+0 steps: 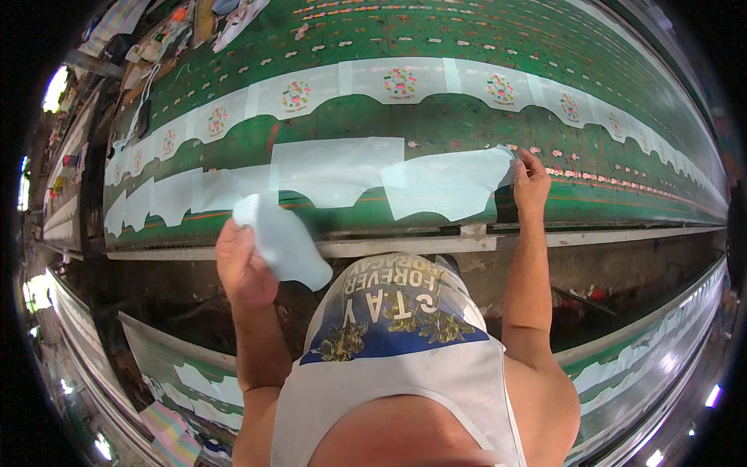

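My left hand (246,268) is closed on several light-blue cut fabric pieces (284,240), held off the table's near edge and blurred by motion. My right hand (531,180) pinches the right corner of another pale blue fabric piece (451,183), which stretches over the green table. Left of that one, a flat fabric piece (334,167) lies with its curved edge toward me. More blank pieces (170,198) continue the near row to the left, edge to edge or slightly overlapping.
A farther row holds fabric pieces with round colourful prints (401,82). The long green table (459,124) carries lines of small coloured marks. A pale rail (405,247) runs along its near edge. Clutter (159,47) lies at the far left; another table (210,381) with pieces stands behind me.
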`<state>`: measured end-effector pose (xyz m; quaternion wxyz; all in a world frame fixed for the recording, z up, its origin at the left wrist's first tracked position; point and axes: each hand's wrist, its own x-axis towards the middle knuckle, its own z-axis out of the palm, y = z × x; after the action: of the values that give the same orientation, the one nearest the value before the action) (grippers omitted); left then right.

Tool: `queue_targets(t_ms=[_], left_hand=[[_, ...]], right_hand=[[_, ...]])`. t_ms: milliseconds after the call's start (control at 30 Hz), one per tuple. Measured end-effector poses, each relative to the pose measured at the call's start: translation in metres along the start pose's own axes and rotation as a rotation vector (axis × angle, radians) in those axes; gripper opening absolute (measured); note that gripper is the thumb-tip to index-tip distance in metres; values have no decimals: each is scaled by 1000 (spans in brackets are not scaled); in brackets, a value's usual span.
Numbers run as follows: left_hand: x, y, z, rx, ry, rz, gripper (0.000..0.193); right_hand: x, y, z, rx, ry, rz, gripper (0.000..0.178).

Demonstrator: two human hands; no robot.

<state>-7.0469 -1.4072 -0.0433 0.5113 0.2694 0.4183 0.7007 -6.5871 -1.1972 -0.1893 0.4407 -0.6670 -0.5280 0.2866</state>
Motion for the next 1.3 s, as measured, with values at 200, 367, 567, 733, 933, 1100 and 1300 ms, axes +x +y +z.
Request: queue_targets(t_ms=[200,367,567,733,933,1100,1300], left_hand=[[-5,-49,87,78,102,-133,18],[1,-100,117,348,-154,-38,17],[0,-100,165,643,-390,156,40],[-9,-113,132,456,-253,-81,36],[-15,-115,98,447,-72,-203,36],[-12,-111,92,459,-50,-181,34],[-10,-111,91,478,-104,-101,31]], right_hand=[[-49,-58,3,191,-341,-156,34],[-108,-125,23,442,-852,-445,72],[-61,-86,6,425,-344,-49,23],[18,-13,-63,452,105,110,20],[62,62,-109,401,276,272,21],[70,75,-113,319,270,264,25],[79,61,-121,120,253,97,29]])
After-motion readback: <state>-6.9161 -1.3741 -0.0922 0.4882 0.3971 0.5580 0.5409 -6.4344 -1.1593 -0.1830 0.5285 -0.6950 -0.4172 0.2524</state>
